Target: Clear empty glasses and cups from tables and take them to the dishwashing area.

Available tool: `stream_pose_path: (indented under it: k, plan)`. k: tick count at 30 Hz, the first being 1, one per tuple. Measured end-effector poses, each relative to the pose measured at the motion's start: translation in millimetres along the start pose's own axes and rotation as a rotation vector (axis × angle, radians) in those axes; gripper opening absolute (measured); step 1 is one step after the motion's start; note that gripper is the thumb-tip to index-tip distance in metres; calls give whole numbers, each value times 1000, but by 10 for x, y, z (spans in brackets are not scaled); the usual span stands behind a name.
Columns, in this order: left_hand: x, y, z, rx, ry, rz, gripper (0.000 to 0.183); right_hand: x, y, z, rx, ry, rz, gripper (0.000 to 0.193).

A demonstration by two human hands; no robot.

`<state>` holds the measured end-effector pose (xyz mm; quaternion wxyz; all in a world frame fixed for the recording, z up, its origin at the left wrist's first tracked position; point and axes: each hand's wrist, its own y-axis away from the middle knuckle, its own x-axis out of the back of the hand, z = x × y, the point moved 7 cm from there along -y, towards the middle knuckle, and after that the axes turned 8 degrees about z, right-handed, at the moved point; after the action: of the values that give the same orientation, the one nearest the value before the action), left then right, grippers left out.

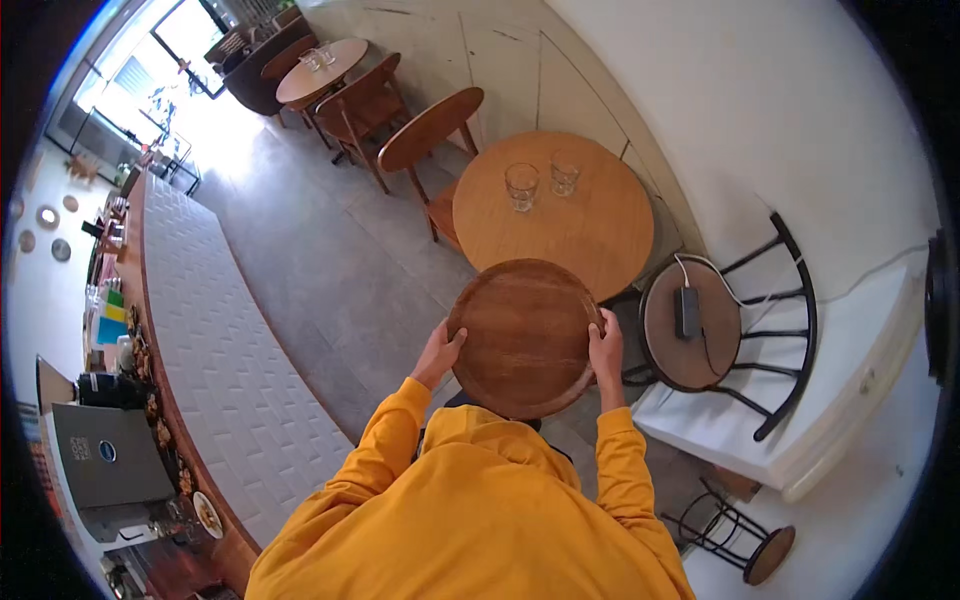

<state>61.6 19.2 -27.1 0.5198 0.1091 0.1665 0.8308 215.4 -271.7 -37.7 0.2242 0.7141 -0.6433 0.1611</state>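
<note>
A round brown wooden tray (525,340) with a raised rim is held level in front of me, nothing lying on it. My left hand (439,354) grips its left edge, thumb over the rim. On the opposite edge, my right hand (605,352) holds it the same way. The tray's far side overlaps the near edge of a round wooden table (560,235) in this view; whether they touch I cannot tell. Two clear drinking glasses stand upright on that table, a left glass (521,187) and a right glass (563,173).
A wooden chair (432,140) stands at the table's far left. To the right, a black-framed chair (690,325) carries a power adapter (687,312) with cables. Farther off is another round table (322,75) with glasses. A white-tiled counter (225,310) runs along the left; a stool (768,555) stands lower right.
</note>
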Motion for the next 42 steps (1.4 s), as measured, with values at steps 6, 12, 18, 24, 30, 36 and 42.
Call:
stream_pose_path:
  k: [6,12,18,24,30,36,42]
  plan:
    - [-25,-614,-21,222,-138,-78,52,-236,-731,-56,-49,42,21,38]
    - [-45,-1429,-757,110,-133,-76,62,-491,-1249,-13,-13,226,76,39]
    - [-300,-1705,-850,402,-32,-202,68,-624,-1503,199,-184,426,-12,40]
    - [-179,-2201,-1770,174,-142,-40,67,-896,-1873,360,-112,430,9,42]
    - [-191,-2189,-1072,176,-242,31,64,-999,-2022,271,-216,403,-15,41]
    - [-136,-2109,-1127,149,-466,181,62,-1103,-2074,286,-153,367,-25,42]
    - [-186,-2194,-1291,97,-420,186,59,-1138,-2199,552,-77,365,-57,41]
